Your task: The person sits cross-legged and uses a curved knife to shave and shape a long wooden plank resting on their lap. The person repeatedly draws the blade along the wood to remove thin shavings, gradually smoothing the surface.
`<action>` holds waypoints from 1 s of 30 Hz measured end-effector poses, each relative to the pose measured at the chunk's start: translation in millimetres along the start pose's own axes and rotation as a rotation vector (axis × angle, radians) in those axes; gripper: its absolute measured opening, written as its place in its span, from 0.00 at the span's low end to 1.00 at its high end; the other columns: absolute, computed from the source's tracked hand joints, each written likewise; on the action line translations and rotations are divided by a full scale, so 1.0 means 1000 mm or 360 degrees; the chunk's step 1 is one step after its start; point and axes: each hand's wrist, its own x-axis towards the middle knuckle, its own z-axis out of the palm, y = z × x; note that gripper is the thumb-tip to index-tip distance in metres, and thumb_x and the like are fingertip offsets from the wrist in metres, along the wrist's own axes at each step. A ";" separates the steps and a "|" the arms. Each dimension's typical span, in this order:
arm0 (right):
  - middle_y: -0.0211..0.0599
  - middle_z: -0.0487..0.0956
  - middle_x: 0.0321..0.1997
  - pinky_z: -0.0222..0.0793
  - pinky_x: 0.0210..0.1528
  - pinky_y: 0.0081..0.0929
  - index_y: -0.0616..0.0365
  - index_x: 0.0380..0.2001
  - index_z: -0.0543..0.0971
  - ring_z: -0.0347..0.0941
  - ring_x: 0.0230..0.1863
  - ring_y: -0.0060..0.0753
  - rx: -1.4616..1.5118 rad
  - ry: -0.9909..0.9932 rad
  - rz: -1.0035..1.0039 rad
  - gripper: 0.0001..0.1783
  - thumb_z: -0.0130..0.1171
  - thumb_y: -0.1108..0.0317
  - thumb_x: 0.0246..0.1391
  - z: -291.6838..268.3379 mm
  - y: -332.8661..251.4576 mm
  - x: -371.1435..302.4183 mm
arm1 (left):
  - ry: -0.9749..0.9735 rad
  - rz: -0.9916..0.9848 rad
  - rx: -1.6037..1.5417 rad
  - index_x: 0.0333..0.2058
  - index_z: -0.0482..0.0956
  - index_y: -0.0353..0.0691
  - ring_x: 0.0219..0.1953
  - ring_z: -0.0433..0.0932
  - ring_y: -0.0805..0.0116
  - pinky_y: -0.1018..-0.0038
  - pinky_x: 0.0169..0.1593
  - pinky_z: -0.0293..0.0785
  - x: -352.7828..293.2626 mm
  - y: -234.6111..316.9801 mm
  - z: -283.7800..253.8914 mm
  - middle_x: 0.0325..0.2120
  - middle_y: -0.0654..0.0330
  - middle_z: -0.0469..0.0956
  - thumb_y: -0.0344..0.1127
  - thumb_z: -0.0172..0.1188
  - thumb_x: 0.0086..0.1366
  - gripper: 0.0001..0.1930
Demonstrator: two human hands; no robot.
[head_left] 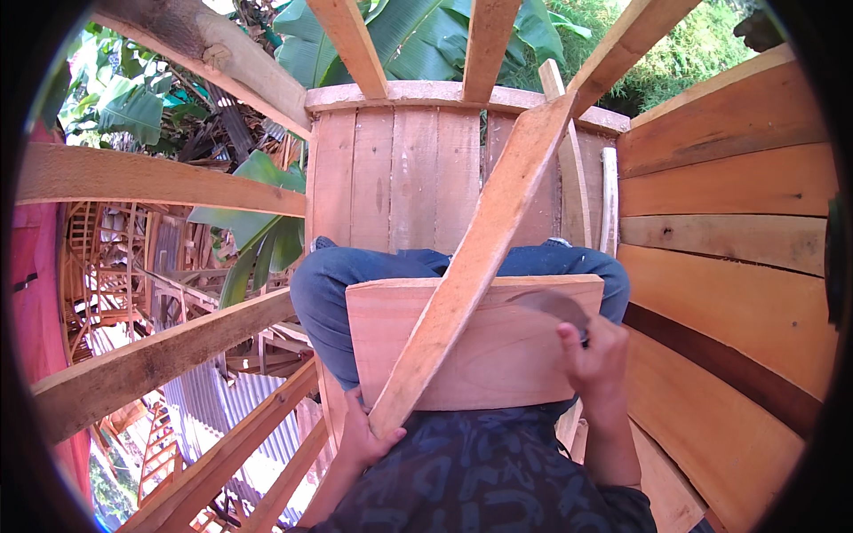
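A long wooden batten (480,240) slants across my lap, from lower left to upper right. Its near end rests in my left hand (371,440), whose fingers are closed around it. Under the batten, a wide flat board (524,346) lies over my thighs. Above that board's right side is my right hand (597,355), closed on a dark, rounded tool (553,308). Motion smears the tool, so its exact kind is unclear. The batten's far end reaches a slanted beam at the top right.
I sit inside a timber frame with a plank floor (413,178). A plank wall (720,240) rises on the right, while open rails (169,342) run along the left. Beyond them lie corrugated sheets (258,409) and broad leaves (400,44). A thin pale strip (609,200) stands by the wall.
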 end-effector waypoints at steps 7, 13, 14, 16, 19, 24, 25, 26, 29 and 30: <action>0.49 0.72 0.12 0.65 0.21 0.42 0.63 0.14 0.74 0.71 0.17 0.53 -0.0269 -0.0459 -0.0162 0.28 0.62 0.46 0.48 0.029 -0.028 0.007 | 0.0042 0.0050 -0.0155 0.54 0.48 0.28 0.43 0.79 0.54 0.67 0.47 0.73 0.001 -0.002 0.005 0.42 0.40 0.74 0.53 0.70 0.48 0.49; 0.47 0.68 0.11 0.61 0.20 0.39 0.63 0.12 0.71 0.68 0.14 0.44 -0.0328 0.0172 -0.0207 0.31 0.57 0.46 0.55 0.035 0.014 0.051 | 0.0052 0.0002 -0.0134 0.54 0.47 0.27 0.45 0.78 0.53 0.66 0.49 0.72 0.002 0.002 0.004 0.44 0.39 0.72 0.53 0.70 0.47 0.50; 0.44 0.65 0.10 0.58 0.20 0.38 0.63 0.12 0.69 0.63 0.14 0.37 -0.0235 0.0244 0.0210 0.31 0.53 0.47 0.58 0.019 0.032 0.073 | 0.0058 0.0006 -0.0134 0.55 0.47 0.27 0.45 0.78 0.53 0.66 0.49 0.72 0.001 -0.006 0.005 0.45 0.39 0.72 0.52 0.71 0.47 0.50; 0.38 0.59 0.10 0.53 0.19 0.37 0.64 0.11 0.65 0.55 0.15 0.29 -0.0099 0.0434 0.0556 0.33 0.47 0.48 0.63 -0.020 0.056 0.087 | 0.0022 0.0046 -0.0110 0.55 0.47 0.27 0.45 0.78 0.53 0.65 0.49 0.72 0.002 -0.009 0.001 0.45 0.38 0.71 0.52 0.71 0.47 0.51; 0.41 0.61 0.09 0.53 0.19 0.38 0.64 0.11 0.65 0.55 0.12 0.35 -0.0023 0.0209 0.0403 0.33 0.51 0.48 0.61 -0.020 0.033 0.063 | 0.0022 0.0031 -0.0026 0.55 0.47 0.26 0.45 0.77 0.53 0.65 0.49 0.72 0.000 -0.009 0.000 0.46 0.38 0.71 0.52 0.71 0.47 0.51; 0.46 0.71 0.12 0.66 0.21 0.40 0.61 0.13 0.74 0.71 0.16 0.50 -0.0325 -0.0352 -0.0357 0.30 0.60 0.42 0.49 0.027 -0.021 0.018 | -0.0055 -0.0118 -0.0197 0.56 0.47 0.26 0.49 0.75 0.53 0.64 0.52 0.70 0.004 0.001 0.001 0.47 0.37 0.70 0.51 0.71 0.46 0.52; 0.45 0.71 0.12 0.66 0.22 0.41 0.61 0.12 0.73 0.71 0.16 0.50 -0.0362 -0.0379 -0.0360 0.31 0.60 0.42 0.48 0.032 -0.025 0.022 | -0.0089 -0.0217 -0.0179 0.56 0.45 0.25 0.51 0.74 0.52 0.64 0.53 0.69 0.004 0.006 -0.004 0.48 0.37 0.69 0.50 0.72 0.45 0.53; 0.45 0.71 0.12 0.66 0.22 0.41 0.61 0.12 0.73 0.71 0.16 0.50 -0.0398 -0.0406 -0.0363 0.31 0.60 0.42 0.48 0.035 -0.027 0.028 | -0.0087 -0.0193 -0.0158 0.56 0.45 0.25 0.51 0.74 0.52 0.64 0.53 0.69 0.004 0.007 -0.003 0.48 0.37 0.69 0.50 0.72 0.45 0.53; 0.46 0.69 0.10 0.63 0.19 0.38 0.63 0.12 0.73 0.68 0.14 0.49 -0.0321 0.0150 -0.0288 0.33 0.56 0.43 0.53 0.039 0.013 0.060 | -0.0037 -0.0092 -0.0082 0.56 0.44 0.24 0.51 0.74 0.50 0.64 0.53 0.70 0.005 0.006 -0.003 0.48 0.35 0.69 0.52 0.72 0.45 0.55; 0.46 0.67 0.09 0.60 0.19 0.37 0.65 0.12 0.72 0.65 0.13 0.44 -0.0257 0.0244 0.0102 0.33 0.53 0.44 0.57 0.017 0.029 0.085 | -0.0028 -0.0054 -0.0054 0.57 0.44 0.24 0.51 0.74 0.49 0.64 0.53 0.70 0.004 0.001 -0.002 0.48 0.35 0.68 0.53 0.72 0.45 0.55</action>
